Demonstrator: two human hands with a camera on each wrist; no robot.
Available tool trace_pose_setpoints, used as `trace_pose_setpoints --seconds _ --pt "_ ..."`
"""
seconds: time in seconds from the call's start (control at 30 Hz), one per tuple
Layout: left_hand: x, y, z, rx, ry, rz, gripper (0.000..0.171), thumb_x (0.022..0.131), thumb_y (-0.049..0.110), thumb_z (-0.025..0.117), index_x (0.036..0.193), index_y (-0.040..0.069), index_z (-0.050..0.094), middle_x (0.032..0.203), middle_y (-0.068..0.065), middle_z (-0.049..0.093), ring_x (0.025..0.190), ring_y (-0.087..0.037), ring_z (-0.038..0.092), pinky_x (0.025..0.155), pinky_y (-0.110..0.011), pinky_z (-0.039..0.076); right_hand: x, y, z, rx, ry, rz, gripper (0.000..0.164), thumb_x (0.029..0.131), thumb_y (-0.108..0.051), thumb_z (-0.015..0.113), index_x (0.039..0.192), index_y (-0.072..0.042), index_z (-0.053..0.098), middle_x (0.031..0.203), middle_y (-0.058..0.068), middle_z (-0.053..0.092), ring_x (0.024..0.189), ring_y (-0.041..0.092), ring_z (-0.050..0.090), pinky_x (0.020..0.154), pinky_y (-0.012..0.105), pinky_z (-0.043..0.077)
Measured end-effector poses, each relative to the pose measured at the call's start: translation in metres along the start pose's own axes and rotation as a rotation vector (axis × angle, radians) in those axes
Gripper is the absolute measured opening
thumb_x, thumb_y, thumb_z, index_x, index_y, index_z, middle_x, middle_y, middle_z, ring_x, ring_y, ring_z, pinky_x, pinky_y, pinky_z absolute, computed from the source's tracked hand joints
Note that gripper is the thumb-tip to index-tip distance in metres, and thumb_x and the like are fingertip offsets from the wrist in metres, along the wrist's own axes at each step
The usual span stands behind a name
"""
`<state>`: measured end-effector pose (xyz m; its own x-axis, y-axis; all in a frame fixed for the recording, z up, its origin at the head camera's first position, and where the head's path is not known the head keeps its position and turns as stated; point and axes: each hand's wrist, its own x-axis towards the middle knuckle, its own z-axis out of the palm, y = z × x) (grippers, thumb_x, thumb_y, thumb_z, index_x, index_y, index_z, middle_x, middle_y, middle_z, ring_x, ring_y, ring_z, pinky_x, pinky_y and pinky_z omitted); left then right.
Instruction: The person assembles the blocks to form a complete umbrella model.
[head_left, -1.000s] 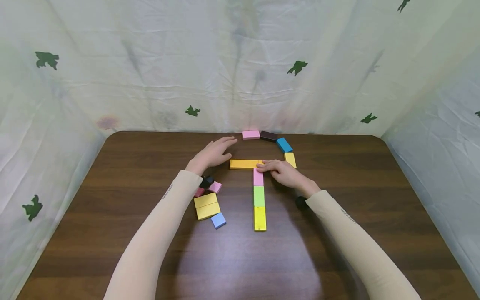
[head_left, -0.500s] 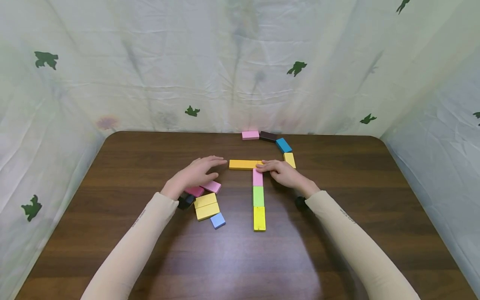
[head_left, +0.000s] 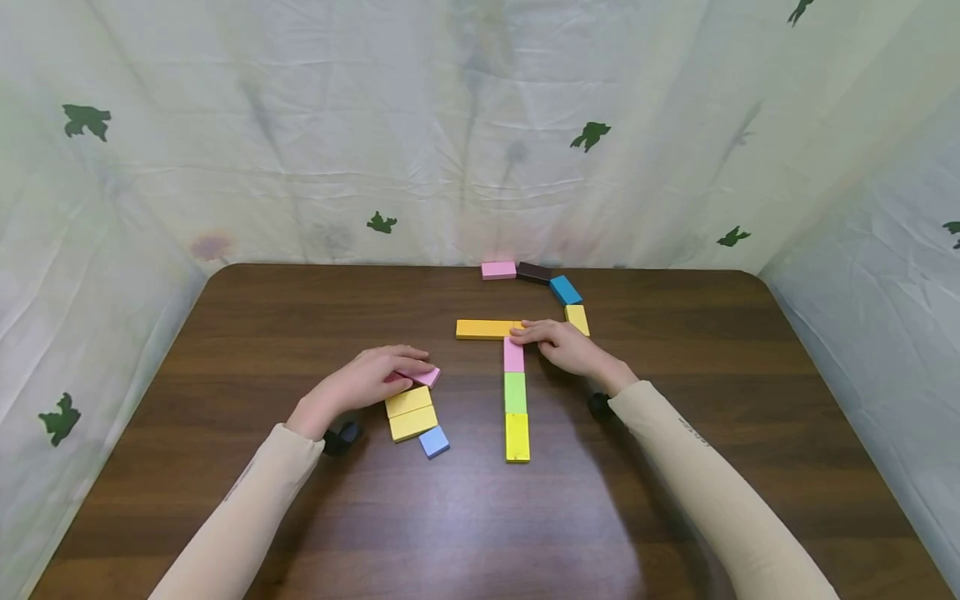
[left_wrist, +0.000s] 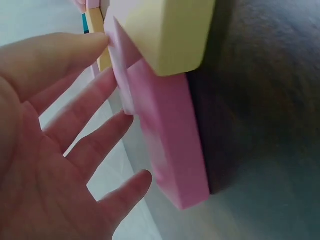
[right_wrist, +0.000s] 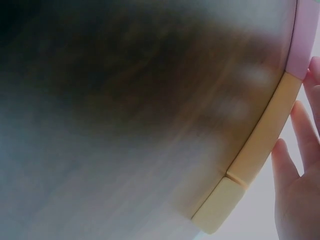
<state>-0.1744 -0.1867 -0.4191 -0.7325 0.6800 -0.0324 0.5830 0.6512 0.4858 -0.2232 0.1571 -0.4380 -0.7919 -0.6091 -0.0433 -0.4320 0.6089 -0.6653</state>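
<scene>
My left hand [head_left: 367, 379] reaches over a light pink block [head_left: 427, 377] at the left of the table, its thumb and fingertips at the block's edges. In the left wrist view the fingers stay fairly straight beside that light pink block [left_wrist: 120, 75]. A darker pink block [left_wrist: 170, 145] lies under it, mostly covered by the hand in the head view. My right hand [head_left: 573, 348] rests its extended fingertips at the right end of the orange bar [head_left: 483, 330], where the bar meets a pink block [head_left: 513, 356]. Below that pink block run a green block [head_left: 515, 393] and a yellow block [head_left: 517, 437].
Two pale yellow blocks [head_left: 412, 423] and a small blue block [head_left: 433, 442] lie below my left hand. A curve of pink [head_left: 498, 271], dark [head_left: 534, 272], blue [head_left: 566, 290] and pale yellow blocks [head_left: 577, 319] bends from the table's back edge toward my right hand.
My left hand has come back and to the left, from beside the orange bar down to the light pink block. My right hand has stayed in place.
</scene>
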Motion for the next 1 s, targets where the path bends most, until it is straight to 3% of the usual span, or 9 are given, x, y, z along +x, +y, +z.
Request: trace_pose_setpoints --seconds 0.33,0.6,0.77,1.0 --pt "0.003 0.000 0.000 0.049 0.016 -0.084 0.038 0.090 0.006 0.063 0.128 0.005 0.062 0.129 -0.016 0.056 0.119 -0.036 0.051 0.096 -0.052 0.042 0.001 0.000 0.001 0.005 0.005 0.002 0.045 0.092 0.008 0.045 0.130 -0.011 0.062 0.138 0.007 0.052 0.134 0.021 0.039 0.106 0.042 0.034" --pt "0.007 -0.001 0.000 0.080 0.039 -0.040 0.038 0.088 0.001 0.061 0.125 0.007 0.065 0.123 -0.013 0.059 0.112 -0.033 0.054 0.088 -0.050 0.045 0.002 0.000 0.001 0.005 0.006 -0.011 0.044 0.092 0.008 0.045 0.129 -0.010 0.062 0.137 0.007 0.053 0.134 0.021 0.039 0.106 0.042 0.034" --pt "0.010 -0.001 0.001 0.083 0.057 -0.001 0.042 0.084 -0.008 0.055 0.121 0.008 0.068 0.114 -0.011 0.062 0.102 -0.028 0.056 0.081 -0.041 0.046 0.002 -0.001 0.001 0.004 0.008 -0.012 0.044 0.093 0.008 0.045 0.129 -0.009 0.062 0.137 0.007 0.053 0.133 0.021 0.039 0.106 0.042 0.034" --pt "0.016 0.001 0.004 0.084 0.058 -0.061 0.039 0.085 -0.007 0.061 0.122 0.005 0.066 0.110 -0.010 0.063 0.100 -0.027 0.057 0.083 -0.039 0.049 0.001 0.000 0.001 0.006 0.003 0.027 0.044 0.093 0.006 0.046 0.129 -0.012 0.062 0.138 0.005 0.052 0.134 0.019 0.039 0.106 0.041 0.034"
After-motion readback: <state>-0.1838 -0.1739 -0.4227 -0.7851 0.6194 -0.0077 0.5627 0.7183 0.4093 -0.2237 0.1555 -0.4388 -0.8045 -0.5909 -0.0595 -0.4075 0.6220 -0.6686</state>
